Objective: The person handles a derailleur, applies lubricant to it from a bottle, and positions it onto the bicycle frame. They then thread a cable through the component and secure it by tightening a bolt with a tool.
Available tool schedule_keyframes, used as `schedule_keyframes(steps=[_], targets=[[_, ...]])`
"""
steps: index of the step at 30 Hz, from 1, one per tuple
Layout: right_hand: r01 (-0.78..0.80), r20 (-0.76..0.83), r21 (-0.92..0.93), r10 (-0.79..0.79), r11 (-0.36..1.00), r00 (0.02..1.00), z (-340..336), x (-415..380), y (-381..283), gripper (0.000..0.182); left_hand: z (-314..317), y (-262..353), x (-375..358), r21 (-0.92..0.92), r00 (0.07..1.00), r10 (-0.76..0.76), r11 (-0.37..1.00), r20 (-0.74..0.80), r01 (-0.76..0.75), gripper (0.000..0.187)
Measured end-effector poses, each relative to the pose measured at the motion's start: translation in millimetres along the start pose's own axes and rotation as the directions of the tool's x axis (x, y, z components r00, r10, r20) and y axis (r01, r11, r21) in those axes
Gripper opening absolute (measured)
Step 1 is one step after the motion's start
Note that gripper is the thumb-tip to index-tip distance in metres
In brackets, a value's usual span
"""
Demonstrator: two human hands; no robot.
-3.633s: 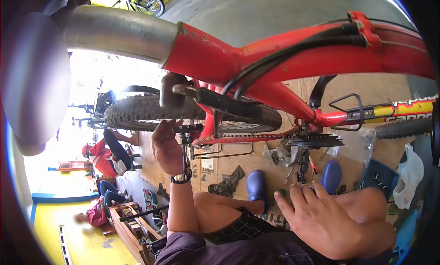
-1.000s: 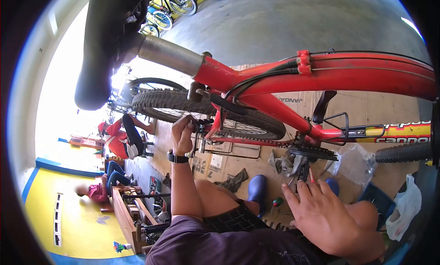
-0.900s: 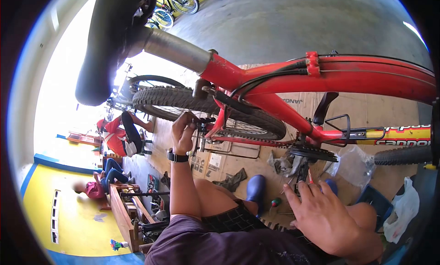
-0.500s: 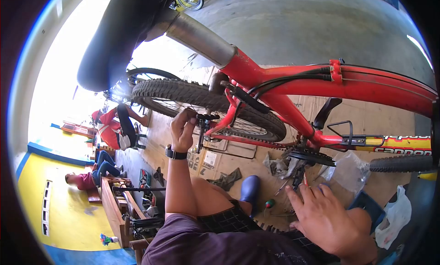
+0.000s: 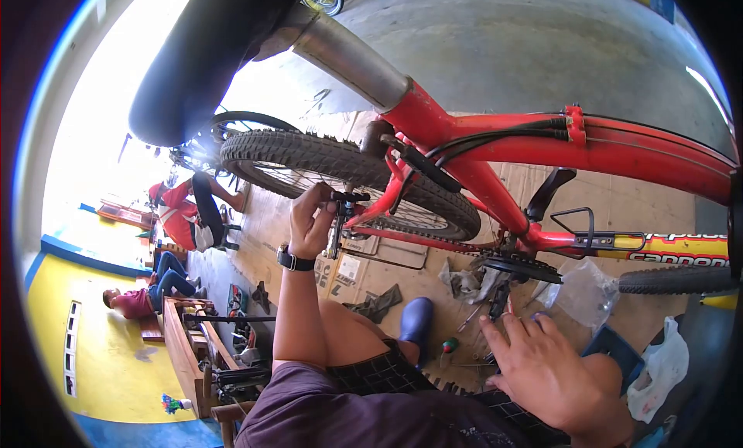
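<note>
A red bicycle frame (image 5: 495,144) stretches across the head view, its knobby rear wheel (image 5: 309,155) on the left. At the rear axle, my left hand (image 5: 308,222), with a watch on the wrist, has its thumb and fingers closed on the black rear derailleur (image 5: 338,216). Lower right, my right hand (image 5: 551,370) is palm down with fingers stretched and apart. Its fingertips are right at the pedal (image 5: 499,301), below the chainring (image 5: 520,267); the far side of that pedal is partly hidden by the fingers.
Cardboard (image 5: 364,281) covers the floor under the bicycle. A green-and-red screwdriver (image 5: 450,345), a rag (image 5: 378,302) and a clear plastic bag (image 5: 587,291) lie around my blue boot (image 5: 416,322). Two people, one in red (image 5: 179,216), are at the left, beyond a wooden bench (image 5: 186,355).
The view has shifted slightly. Both hands keep nearly the same places on and beside the bicycle, with only small movement of the left fingers at the derailleur.
</note>
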State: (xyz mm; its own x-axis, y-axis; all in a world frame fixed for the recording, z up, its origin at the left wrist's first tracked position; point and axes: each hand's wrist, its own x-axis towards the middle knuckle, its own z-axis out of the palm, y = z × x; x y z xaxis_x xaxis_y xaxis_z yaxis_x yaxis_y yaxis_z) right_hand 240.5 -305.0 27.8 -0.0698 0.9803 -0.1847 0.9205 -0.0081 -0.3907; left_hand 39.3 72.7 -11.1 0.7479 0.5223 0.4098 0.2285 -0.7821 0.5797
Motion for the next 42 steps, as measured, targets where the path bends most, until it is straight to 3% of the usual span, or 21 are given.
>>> schedule_keyframes(steps=[2, 5, 11, 17, 20, 35, 38, 42], targets=[[0.003, -0.015, -0.009, -0.003, 1.000, 1.000, 2, 0, 0, 0.063, 2, 1, 1, -0.044, 1.000, 0.025, 0.999, -0.016, -0.026, 0.017], [0.000, -0.024, -0.016, 0.000, 1.000, 1.000, 4, -1, 0, 0.063, 0, 1, -2, 0.033, 0.998, -0.056, 0.998, 0.007, 0.056, 0.017], [-0.005, -0.016, -0.001, 0.005, 1.000, 1.000, 1, -2, -1, 0.062, 1, -1, -3, -0.053, 0.995, -0.093, 0.994, -0.045, 0.091, 0.019], [-0.006, -0.023, -0.005, 0.006, 1.000, 1.000, 4, -4, -3, 0.060, 2, -13, -8, -0.163, 0.995, -0.060, 0.986, -0.083, 0.046, 0.028], [-0.003, -0.035, -0.026, 0.002, 1.000, 0.999, 5, -5, -4, 0.059, -2, -3, -5, -0.043, 0.999, 0.045, 0.998, -0.015, -0.046, 0.032], [-0.007, -0.025, 0.005, 0.007, 1.000, 1.000, 7, -12, -17, 0.070, -3, 6, -13, -0.025, 0.993, 0.117, 0.993, 0.010, -0.117, 0.036], [-0.019, -0.008, 0.027, 0.019, 0.999, 1.000, 11, -13, -19, 0.072, -3, 5, -17, -0.041, 0.995, 0.101, 0.994, 0.026, -0.100, 0.037], [-0.032, -0.012, 0.044, 0.033, 0.999, 0.999, 13, -16, -23, 0.075, 1, 1, -24, -0.199, 0.996, 0.076, 0.978, 0.041, -0.066, 0.040]])
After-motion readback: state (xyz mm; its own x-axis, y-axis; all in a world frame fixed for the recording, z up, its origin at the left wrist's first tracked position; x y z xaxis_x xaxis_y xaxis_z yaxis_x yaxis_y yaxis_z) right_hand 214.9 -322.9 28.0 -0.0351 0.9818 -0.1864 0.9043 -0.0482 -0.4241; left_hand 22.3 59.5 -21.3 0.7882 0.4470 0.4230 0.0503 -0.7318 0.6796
